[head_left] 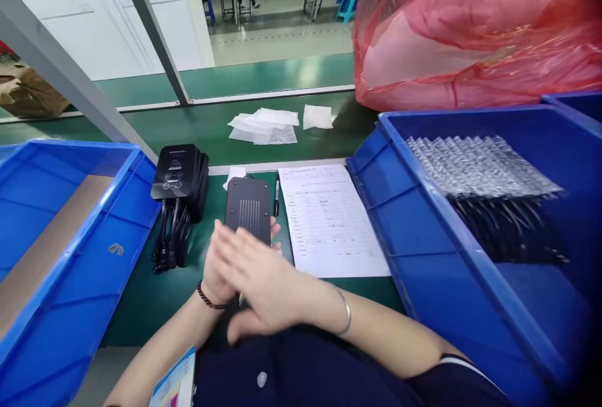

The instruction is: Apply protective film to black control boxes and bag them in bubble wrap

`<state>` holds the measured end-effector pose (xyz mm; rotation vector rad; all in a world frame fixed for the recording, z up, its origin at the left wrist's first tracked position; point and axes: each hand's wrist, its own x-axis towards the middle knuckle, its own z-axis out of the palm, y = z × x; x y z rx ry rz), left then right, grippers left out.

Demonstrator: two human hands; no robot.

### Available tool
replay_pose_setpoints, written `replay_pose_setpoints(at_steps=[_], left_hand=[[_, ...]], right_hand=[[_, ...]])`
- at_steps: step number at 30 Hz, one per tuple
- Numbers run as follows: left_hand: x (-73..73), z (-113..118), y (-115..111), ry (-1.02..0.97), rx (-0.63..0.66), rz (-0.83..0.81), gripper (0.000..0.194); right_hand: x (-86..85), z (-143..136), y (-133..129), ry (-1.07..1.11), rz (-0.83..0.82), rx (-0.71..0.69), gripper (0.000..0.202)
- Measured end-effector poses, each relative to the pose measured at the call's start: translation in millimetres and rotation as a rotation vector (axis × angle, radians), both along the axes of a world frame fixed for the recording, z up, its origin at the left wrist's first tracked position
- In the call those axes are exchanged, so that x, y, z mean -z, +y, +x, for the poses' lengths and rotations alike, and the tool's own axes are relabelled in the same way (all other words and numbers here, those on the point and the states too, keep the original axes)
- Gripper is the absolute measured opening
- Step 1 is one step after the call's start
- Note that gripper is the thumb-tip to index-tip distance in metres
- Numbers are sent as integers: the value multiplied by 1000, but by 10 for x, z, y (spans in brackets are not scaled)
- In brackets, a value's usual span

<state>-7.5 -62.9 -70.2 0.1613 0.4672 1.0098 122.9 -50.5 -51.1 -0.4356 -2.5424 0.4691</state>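
A black charger (249,203), a flat box with ribs and corner screws on its upturned face, rests in my left hand (217,269). Fingertips of that hand curl round its right edge, while the beaded bracelet marks the wrist. Across the lower part of the charger lies my right hand (263,278), slightly blurred, fingers stretched out and thumb apart. It hides the charger's lower end, and whether it touches the box I cannot tell. To the left, a stack of similar black chargers (175,172) sits with bundled cords hanging toward me.
Blue bins flank the bench: a left bin (117,206) with cardboard inside, and a right bin (414,219) holding bubble-wrapped black items (484,165). A printed form (333,225) and a pen (276,199) lie between. White packets (266,125) and a red plastic bag (470,31) are behind.
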Motion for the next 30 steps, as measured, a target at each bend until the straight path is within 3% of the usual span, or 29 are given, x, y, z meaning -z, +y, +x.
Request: replay_pose_setpoints(at_steps=[2,3,4,6,8,10,12,14,17,19,22,24,28,30], left_hand=[[-41,-55,42,-12,-49,-10,78],[-56,-83,52,-18,-82,-12,76],[-63,-107,53,-20,-111,-12,74],[-53,-133,39,-5,-173,0,68],[-16,-131,19,84,-278,24,60],[25,-120,9,302,-393,81,47],[44,-119,12,531,-476,154,41],[34,-136,19,645,-527,206,41],[-13,-173,12,507,-473,210,34],[-46,-194,-8,320,-343,208,51],[-99,-244,-49,167,-258,216,77],[-143,-313,-72,164,-303,204,78],[-213,-490,-88,179,-292,191,73],[-212,-539,-83,179,-256,202,71]], right_hand=[[54,-42,-128,123,-81,-279,71],[82,-30,-160,234,-114,-322,59],[110,-5,-171,356,-145,-269,47],[162,54,-152,532,-227,44,30],[205,91,-123,544,-404,324,40],[244,91,-114,457,-683,391,65],[283,62,-125,432,-988,336,69],[321,16,-144,493,-1266,246,50],[348,-57,-180,584,-1553,95,39],[330,-81,-197,563,-1638,22,41],[252,-4,-132,417,-1573,-81,45],[200,135,12,286,-1346,-25,40],[238,399,417,-46,-693,551,20],[341,403,558,-249,-508,717,13]])
